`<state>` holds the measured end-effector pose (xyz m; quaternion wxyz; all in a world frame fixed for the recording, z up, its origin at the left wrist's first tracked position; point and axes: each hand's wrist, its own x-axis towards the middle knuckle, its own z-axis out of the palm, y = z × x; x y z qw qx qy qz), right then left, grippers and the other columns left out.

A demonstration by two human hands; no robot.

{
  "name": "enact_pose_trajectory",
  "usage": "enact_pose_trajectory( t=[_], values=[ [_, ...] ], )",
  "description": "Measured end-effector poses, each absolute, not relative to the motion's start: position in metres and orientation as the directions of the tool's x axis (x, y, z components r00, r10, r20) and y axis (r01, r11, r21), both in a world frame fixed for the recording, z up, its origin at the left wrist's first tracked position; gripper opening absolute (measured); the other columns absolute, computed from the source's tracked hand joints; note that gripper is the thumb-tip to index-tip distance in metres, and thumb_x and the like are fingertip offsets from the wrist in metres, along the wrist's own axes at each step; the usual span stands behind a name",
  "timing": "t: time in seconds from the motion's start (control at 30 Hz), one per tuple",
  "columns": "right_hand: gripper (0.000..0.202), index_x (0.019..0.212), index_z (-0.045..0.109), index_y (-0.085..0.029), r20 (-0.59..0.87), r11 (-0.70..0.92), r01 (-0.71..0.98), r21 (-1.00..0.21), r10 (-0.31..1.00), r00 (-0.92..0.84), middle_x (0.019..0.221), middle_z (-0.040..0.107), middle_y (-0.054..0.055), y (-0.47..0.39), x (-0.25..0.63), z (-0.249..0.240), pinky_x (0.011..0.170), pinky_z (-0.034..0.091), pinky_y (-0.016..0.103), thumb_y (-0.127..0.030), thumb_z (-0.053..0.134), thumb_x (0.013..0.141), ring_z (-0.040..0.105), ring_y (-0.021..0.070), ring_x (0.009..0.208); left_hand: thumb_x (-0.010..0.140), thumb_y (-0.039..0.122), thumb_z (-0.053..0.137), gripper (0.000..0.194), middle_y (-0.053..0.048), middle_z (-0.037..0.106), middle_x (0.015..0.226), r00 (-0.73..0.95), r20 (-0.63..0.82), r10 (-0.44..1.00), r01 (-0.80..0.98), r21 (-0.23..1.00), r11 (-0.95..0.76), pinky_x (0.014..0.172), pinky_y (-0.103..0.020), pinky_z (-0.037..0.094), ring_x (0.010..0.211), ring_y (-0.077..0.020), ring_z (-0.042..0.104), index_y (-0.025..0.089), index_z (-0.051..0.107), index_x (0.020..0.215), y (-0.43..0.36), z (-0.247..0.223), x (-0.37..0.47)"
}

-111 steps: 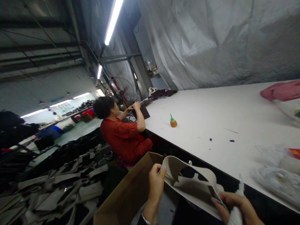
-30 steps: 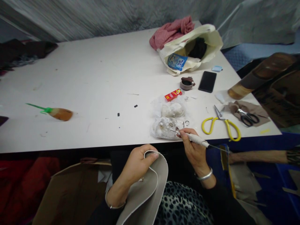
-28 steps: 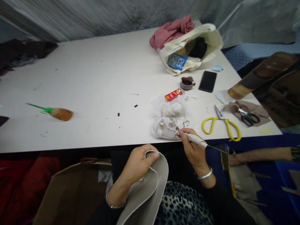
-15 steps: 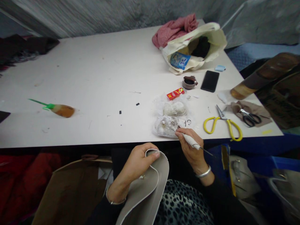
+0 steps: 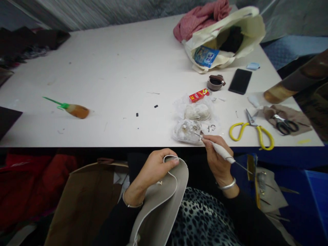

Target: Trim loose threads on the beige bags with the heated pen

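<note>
Below the table's front edge, my left hand [image 5: 160, 167] pinches the top of a grey-beige leather-like piece [image 5: 164, 201], which curls open and hangs down over the lap. My right hand [image 5: 217, 157] is closed around a white-handled tool [image 5: 222, 152] with a thin metal shaft at each end. Its front tip reaches over a plastic bag of whitish material [image 5: 186, 131] at the table edge. Whether the tip touches the material is too small to tell. Behind that bag sits a second whitish bundle [image 5: 197, 111] in clear plastic.
On the white table [image 5: 107, 75] are yellow-handled scissors [image 5: 252, 130], black-handled scissors [image 5: 285, 125], a phone [image 5: 240, 81], a red box [image 5: 199, 95], a cloth bag [image 5: 225, 41] and a green-tipped bottle [image 5: 77, 111]. A cardboard box [image 5: 87, 201] stands below left, blue bins [image 5: 302, 194] at right.
The view has shifted, so the table items appear farther right and slightly higher. Both hands keep their holds, and the tool's tip now shows over the bag of whitish material.
</note>
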<state>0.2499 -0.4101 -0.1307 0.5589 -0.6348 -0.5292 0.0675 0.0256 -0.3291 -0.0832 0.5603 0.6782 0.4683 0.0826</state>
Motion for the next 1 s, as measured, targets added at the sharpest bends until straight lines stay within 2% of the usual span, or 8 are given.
enact_pose_trajectory(
  t=[0.07,0.13,0.2,0.3,0.57,0.77,0.9,1.0],
  values=[
    [0.009,0.103,0.075,-0.024,0.379,0.177,0.415,-0.892,0.793,0.477,0.093,0.075,0.003,-0.415,0.245,-0.127,0.083,0.057,0.035,-0.027,0.067,0.105,0.071,0.0203,0.088,0.084,0.031,0.073,0.012,-0.001,0.079,0.088,0.551,-0.414,0.724,0.542,0.838,0.066,0.080,-0.031,0.047,0.084,-0.0210,0.069,0.021,0.079,0.089,-0.330,-0.082,0.026],
    [0.012,0.100,0.075,-0.025,0.216,0.156,0.170,-0.973,0.877,0.429,0.086,0.074,0.001,-0.419,0.239,-0.124,0.076,0.058,0.031,-0.032,0.067,0.105,0.071,0.0181,0.079,0.084,0.030,0.073,0.012,-0.001,0.078,0.087,0.558,-0.417,0.717,0.540,0.839,0.067,0.078,-0.030,0.047,0.082,-0.0202,0.069,0.021,0.079,0.089,-0.331,-0.081,0.028],
    [0.015,0.098,0.076,-0.025,0.097,0.113,-0.024,-0.993,0.934,0.344,0.082,0.074,-0.001,-0.422,0.233,-0.122,0.071,0.058,0.028,-0.036,0.069,0.104,0.071,0.0165,0.075,0.084,0.030,0.073,0.013,-0.001,0.078,0.085,0.569,-0.419,0.708,0.539,0.840,0.064,0.075,-0.029,0.046,0.080,-0.0194,0.068,0.020,0.079,0.090,-0.332,-0.080,0.029],
    [0.017,0.096,0.076,-0.024,0.020,0.059,-0.133,-0.989,0.960,0.278,0.081,0.074,0.000,-0.424,0.227,-0.123,0.072,0.056,0.026,-0.039,0.071,0.103,0.071,0.0158,0.075,0.084,0.031,0.073,0.015,-0.001,0.077,0.083,0.578,-0.422,0.698,0.548,0.835,0.051,0.073,-0.029,0.045,0.077,-0.0188,0.066,0.020,0.079,0.090,-0.334,-0.079,0.031],
    [0.022,0.092,0.075,-0.023,-0.018,0.005,-0.106,-0.994,0.977,0.214,0.079,0.071,0.000,-0.425,0.231,-0.128,0.071,0.052,0.028,-0.041,0.069,0.104,0.066,0.0163,0.074,0.083,0.031,0.072,0.016,-0.001,0.077,0.082,0.579,-0.430,0.693,0.542,0.838,0.066,0.072,-0.029,0.045,0.076,-0.0184,0.065,0.020,0.080,0.091,-0.335,-0.080,0.031],
    [0.034,0.085,0.070,-0.021,0.021,0.019,0.014,-1.000,0.995,0.096,0.071,0.063,-0.001,-0.415,0.238,-0.119,0.065,0.046,0.029,-0.046,0.062,0.106,0.059,0.0154,0.067,0.083,0.028,0.071,0.011,-0.002,0.077,0.084,0.626,-0.392,0.674,0.484,0.873,0.058,0.078,-0.030,0.047,0.080,-0.0196,0.068,0.021,0.079,0.086,-0.340,-0.085,0.033],
    [0.038,0.080,0.067,-0.021,0.079,0.083,0.124,-0.989,0.996,-0.034,0.072,0.062,0.000,-0.405,0.241,-0.106,0.067,0.046,0.032,-0.047,0.058,0.107,0.058,0.0168,0.068,0.080,0.027,0.073,0.008,-0.002,0.076,0.082,0.640,-0.392,0.661,0.452,0.888,0.088,0.081,-0.031,0.047,0.081,-0.0201,0.067,0.020,0.077,0.079,-0.344,-0.089,0.036],
    [0.039,0.079,0.065,-0.022,0.180,0.208,0.185,-0.960,0.971,-0.156,0.075,0.061,0.000,-0.404,0.244,-0.101,0.070,0.046,0.034,-0.045,0.054,0.109,0.056,0.0180,0.071,0.076,0.029,0.075,0.009,-0.001,0.073,0.075,0.642,-0.419,0.642,0.412,0.895,0.172,0.075,-0.031,0.045,0.075,-0.0192,0.063,0.020,0.075,0.074,-0.341,-0.093,0.034]
  ],
)
